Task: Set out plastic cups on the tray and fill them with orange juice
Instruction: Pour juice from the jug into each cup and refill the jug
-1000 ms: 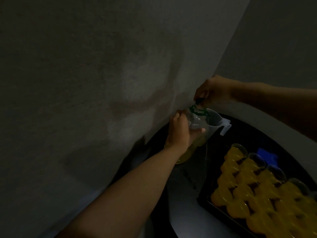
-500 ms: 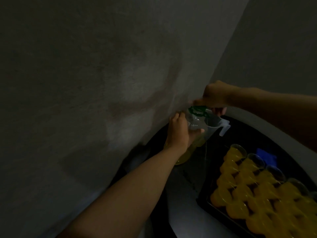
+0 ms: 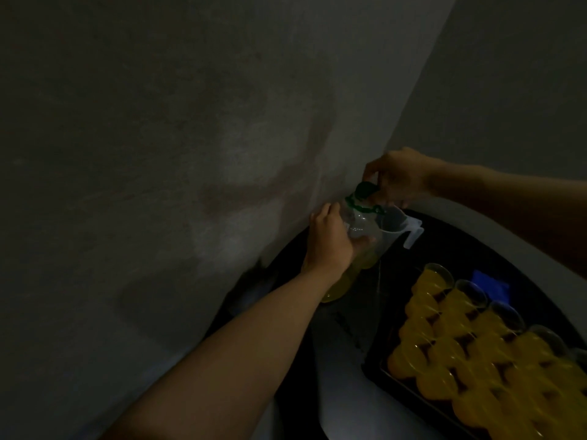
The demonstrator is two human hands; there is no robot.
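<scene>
The left hand (image 3: 330, 246) is gripping a clear bottle (image 3: 360, 225) round its middle, fingers wrapping the body, just right of the view's centre. The bottle's long axis is running from 7 o'clock, where a little orange juice (image 3: 338, 289) is sitting in its base, to 1 o'clock, where its neck is pointing. The right hand (image 3: 400, 179) is reaching in from 3 o'clock and pinching the green cap (image 3: 365, 188) at that neck. A clear jug (image 3: 401, 225) is standing just behind the bottle at its 2 o'clock, its handle pointing toward 4 o'clock. At 5 o'clock a dark tray (image 3: 389, 374) is carrying rows of cups (image 3: 476, 347) filled with juice, with a blue thing (image 3: 490, 282) lying beyond it. All is resting on a dark round bench (image 3: 349, 328) in a dim corner between grey walls (image 3: 158, 154).
</scene>
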